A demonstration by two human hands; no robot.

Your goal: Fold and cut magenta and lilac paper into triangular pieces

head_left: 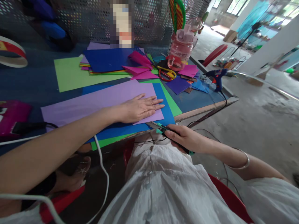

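Two hands are seen: the left hand [140,107] is pressed flat, fingers spread, on purple paper [98,102] on the counter [198,98]; a cutter [161,128] is gripped by the right hand [184,138] at the counter's edge.

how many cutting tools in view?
2: a utility knife in the right hand at the table edge, and scissors by the pink bottle. Paper may hide more.
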